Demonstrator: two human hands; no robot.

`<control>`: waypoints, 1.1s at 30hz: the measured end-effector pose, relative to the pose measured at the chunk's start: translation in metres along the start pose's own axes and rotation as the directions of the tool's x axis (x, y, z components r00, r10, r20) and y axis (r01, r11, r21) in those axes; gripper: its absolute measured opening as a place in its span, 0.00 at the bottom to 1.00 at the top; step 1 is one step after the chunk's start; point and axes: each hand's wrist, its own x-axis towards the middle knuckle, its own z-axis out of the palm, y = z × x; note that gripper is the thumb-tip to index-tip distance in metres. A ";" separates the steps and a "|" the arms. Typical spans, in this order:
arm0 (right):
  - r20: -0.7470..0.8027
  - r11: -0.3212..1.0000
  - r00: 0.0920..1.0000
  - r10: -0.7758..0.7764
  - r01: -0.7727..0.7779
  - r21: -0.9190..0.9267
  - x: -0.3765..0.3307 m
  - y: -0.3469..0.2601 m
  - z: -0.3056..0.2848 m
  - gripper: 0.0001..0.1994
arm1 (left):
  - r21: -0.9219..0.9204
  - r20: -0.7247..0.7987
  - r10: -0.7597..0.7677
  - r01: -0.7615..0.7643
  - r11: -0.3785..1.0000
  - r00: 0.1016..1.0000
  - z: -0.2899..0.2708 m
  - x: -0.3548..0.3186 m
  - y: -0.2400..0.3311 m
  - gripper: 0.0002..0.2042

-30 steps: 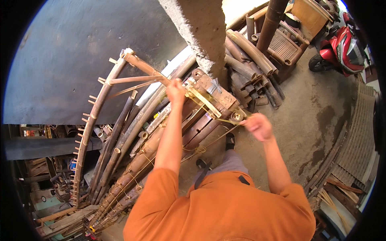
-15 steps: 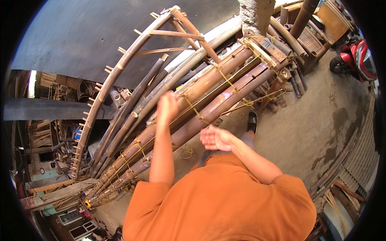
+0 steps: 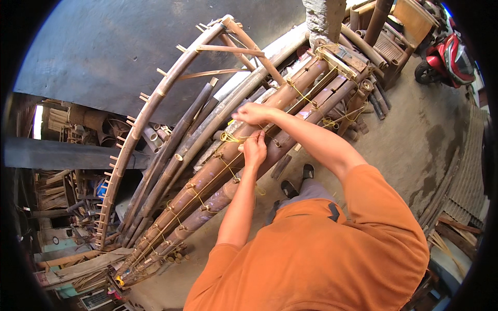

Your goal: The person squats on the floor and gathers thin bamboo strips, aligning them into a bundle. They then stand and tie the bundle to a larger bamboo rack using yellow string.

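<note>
Two long brown bamboo poles run side by side on a slant in front of me, laced together with thin yellow cord around short pegs. My left hand is pinched at the far pole, beside a loose loop of yellow cord, and appears to grip that cord. Just beyond it, my right hand is curled closed over the far edge of the same pole. Its fingertips are slightly blurred, and what they hold is hidden.
Behind the poles stands a curved bamboo frame with pegs along its edge. More bamboo lengths lean by the dark wall. A concrete post rises at the far end. A red motorbike is parked at the far right on the concrete floor.
My right hand has swung from the near side across to the far pole and closed. My left hand has come down to the pole and is now pinched by the cord.
</note>
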 end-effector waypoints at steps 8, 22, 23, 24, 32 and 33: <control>-0.080 0.964 0.961 -0.265 0.260 -0.061 -0.200 0.036 0.088 0.20 | 0.172 0.007 0.005 -0.006 0.985 1.000 -0.004 0.001 0.018 0.15; 0.145 0.943 0.981 0.129 -0.166 0.289 -0.180 -0.042 0.196 0.14 | 0.125 -0.004 0.157 -0.155 0.980 0.988 -0.078 0.099 -0.033 0.16; 0.273 0.734 0.938 0.214 -0.339 0.589 -0.178 -0.051 0.212 0.14 | 0.185 -0.080 0.179 -0.161 0.969 0.981 -0.099 0.080 -0.046 0.17; 0.420 0.399 0.875 0.241 -0.484 0.778 -0.177 -0.060 0.230 0.13 | 0.246 -0.146 0.203 -0.163 0.955 0.968 -0.122 0.057 -0.063 0.17; -0.378 0.882 0.919 -0.116 0.270 0.386 -0.057 -0.180 0.225 0.17 | 0.101 0.127 -0.024 0.012 0.995 0.992 -0.111 -0.064 -0.133 0.15; -0.194 0.979 0.961 -0.198 0.205 0.018 -0.041 -0.192 0.214 0.19 | -0.199 -0.027 0.144 -0.147 0.969 0.989 -0.109 -0.067 -0.152 0.13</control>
